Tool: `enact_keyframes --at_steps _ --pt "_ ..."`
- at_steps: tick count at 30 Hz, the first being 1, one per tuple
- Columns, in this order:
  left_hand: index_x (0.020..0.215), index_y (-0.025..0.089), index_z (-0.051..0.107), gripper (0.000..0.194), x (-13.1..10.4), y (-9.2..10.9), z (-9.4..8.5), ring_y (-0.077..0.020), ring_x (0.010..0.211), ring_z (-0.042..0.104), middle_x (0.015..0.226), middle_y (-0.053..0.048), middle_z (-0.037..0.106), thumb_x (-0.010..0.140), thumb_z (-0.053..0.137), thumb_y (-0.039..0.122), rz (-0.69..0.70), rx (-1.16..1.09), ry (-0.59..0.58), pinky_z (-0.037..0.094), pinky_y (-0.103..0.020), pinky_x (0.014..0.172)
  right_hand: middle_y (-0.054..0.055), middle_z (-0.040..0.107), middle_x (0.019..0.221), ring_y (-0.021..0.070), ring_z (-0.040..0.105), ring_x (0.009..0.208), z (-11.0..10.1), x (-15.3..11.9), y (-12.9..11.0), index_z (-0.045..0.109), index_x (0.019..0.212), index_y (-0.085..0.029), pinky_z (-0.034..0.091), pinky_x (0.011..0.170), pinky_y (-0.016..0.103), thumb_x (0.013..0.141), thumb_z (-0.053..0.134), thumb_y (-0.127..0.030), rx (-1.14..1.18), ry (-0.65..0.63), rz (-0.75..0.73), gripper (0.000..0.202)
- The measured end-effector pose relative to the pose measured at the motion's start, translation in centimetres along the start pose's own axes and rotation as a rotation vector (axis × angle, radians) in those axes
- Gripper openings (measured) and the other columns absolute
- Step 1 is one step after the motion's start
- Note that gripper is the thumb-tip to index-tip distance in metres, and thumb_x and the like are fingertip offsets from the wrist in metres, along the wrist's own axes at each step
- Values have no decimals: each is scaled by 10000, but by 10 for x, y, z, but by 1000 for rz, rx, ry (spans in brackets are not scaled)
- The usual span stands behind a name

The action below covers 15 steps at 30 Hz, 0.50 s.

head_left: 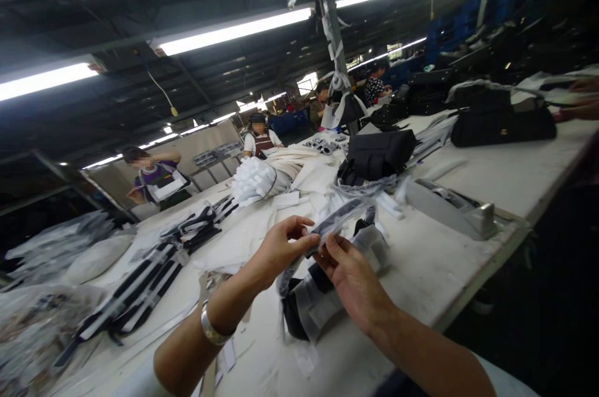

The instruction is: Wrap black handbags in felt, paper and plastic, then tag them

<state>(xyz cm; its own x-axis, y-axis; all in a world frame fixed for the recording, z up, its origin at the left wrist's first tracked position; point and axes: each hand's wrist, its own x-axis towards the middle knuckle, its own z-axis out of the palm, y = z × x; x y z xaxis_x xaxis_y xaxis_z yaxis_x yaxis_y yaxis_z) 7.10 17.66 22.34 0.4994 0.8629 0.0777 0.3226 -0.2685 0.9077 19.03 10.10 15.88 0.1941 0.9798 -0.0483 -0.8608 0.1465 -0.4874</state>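
Both hands meet near the middle of the view on a strap (337,216) covered in thin translucent wrap. My left hand (284,247) pinches it between thumb and fingers, a silver bangle on that wrist. Close beside it, my right hand (352,272) has its thumb and fingers closed on the same wrapped strap. Beneath the hands a black bag (299,309), partly covered in pale wrapping, lies on the white table (421,288). The strap loops over this bag, and my right hand hides part of both.
A grey tape dispenser (449,206) sits right of the hands. Behind are a black bag (379,153) and a bundle of white rolls (257,180). Black straps (140,284) lie left. Another person's hand (580,111) is near a black bag (503,122) at the far right.
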Motion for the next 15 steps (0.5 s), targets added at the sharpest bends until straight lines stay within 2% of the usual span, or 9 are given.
enact_keyframes --at_steps 3,7,9,12,15 --pt "1143 182 682 472 0 1 -1 -147 716 570 782 -7 621 746 787 413 -25 26 -31 423 -238 638 -32 656 921 111 603 860 3 4 -2 678 837 -204 510 878 261 699 870 -341 6 1 -3 273" --pt "1025 191 738 368 1 6 -7 -220 923 630 942 -54 702 771 755 457 -27 129 -81 474 -278 815 -27 649 911 97 592 836 3 6 -3 674 849 -187 513 832 238 688 879 -321 0 -3 -12 294" --pt "1004 203 737 358 2 12 -11 -236 975 635 986 -55 712 780 743 482 -33 150 -154 480 -285 853 -21 648 897 93 593 815 3 6 -1 675 853 -175 515 826 236 690 875 -330 -13 -8 -13 302" --pt "977 206 720 361 6 18 -15 -254 969 647 958 -60 711 782 735 510 -73 87 -291 504 -306 844 -19 645 874 91 597 781 4 6 1 673 859 -167 516 833 244 683 872 -359 -36 -9 -18 327" --pt "976 198 695 383 7 16 -15 -249 956 650 941 -61 703 762 758 509 -87 17 -325 510 -306 842 -32 626 821 99 600 747 2 8 -3 654 822 -172 524 829 269 688 859 -394 -125 -22 -68 331"
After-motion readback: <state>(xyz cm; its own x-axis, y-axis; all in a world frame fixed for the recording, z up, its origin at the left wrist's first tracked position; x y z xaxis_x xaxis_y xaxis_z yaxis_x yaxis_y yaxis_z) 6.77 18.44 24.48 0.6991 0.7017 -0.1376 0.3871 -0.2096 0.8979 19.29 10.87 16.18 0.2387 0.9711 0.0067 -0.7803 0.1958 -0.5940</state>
